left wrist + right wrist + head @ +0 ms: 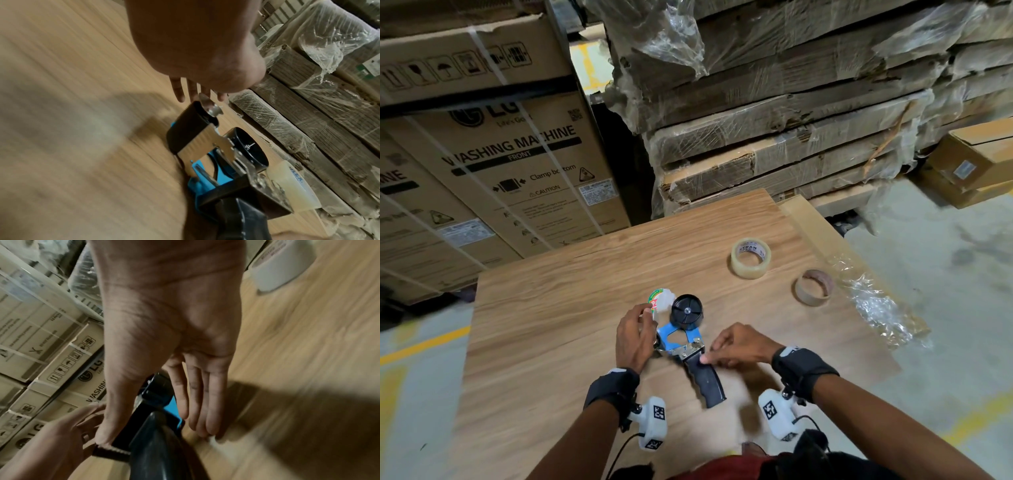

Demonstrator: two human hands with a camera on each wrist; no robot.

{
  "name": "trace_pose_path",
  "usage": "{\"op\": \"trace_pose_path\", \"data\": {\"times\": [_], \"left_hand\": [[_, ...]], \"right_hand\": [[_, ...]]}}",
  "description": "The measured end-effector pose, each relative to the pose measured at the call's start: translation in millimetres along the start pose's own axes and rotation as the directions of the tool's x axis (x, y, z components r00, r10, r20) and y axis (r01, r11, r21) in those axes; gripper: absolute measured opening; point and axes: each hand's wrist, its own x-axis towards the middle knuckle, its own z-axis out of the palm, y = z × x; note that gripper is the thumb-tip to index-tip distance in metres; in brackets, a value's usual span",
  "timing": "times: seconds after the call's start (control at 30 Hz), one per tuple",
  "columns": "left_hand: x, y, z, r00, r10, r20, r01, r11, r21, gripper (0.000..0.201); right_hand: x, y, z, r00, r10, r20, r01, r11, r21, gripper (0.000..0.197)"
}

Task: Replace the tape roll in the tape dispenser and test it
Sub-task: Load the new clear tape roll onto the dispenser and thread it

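Observation:
The tape dispenser (667,333) lies on its side on the wooden table (585,274), with a blue frame, a bare black hub (686,311) and a black handle (707,380). My left hand (635,337) is cupped over its front end with fingers loosely straight and holds nothing; the fingers (180,91) reach past the black guard (189,126). My right hand (739,346) presses its thumb on the top of the handle (160,443), its straight fingers (205,402) on the table alongside. A full clear tape roll (748,269) (283,267) (292,183) stands further back to the right.
An empty brown cardboard core (808,296) and crumpled clear wrap (876,301) lie right of the clear roll. A small round labelled item (659,300) sits by the hub. Washing machine cartons (500,154) and wrapped cardboard stacks (791,102) rise behind the table.

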Motion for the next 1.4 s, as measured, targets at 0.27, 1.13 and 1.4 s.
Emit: {"op": "trace_pose_path", "data": {"times": [0.27, 1.13, 1.4], "left_hand": [[-15.4, -28.0, -10.9, 0.993, -0.117, -0.010, 0.116, 0.991, -0.071, 0.038], [-10.5, 10.4, -29.8, 0.810, -0.416, 0.413, 0.586, 0.574, -0.572, 0.052], [4.3, 60.6, -32.0, 0.829, -0.407, 0.383, 0.540, 0.401, -0.740, 0.037]], "right_hand": [[4.2, 0.0, 53.3, 0.990, 0.120, 0.080, -0.128, 0.985, 0.117, 0.051], [6.0, -83.4, 67.5, 0.986, 0.023, -0.165, 0.082, 0.793, 0.603, 0.016], [1.1, -109.8, 49.9, 0.965, -0.065, -0.255, 0.192, 0.835, 0.516, 0.016]]}}
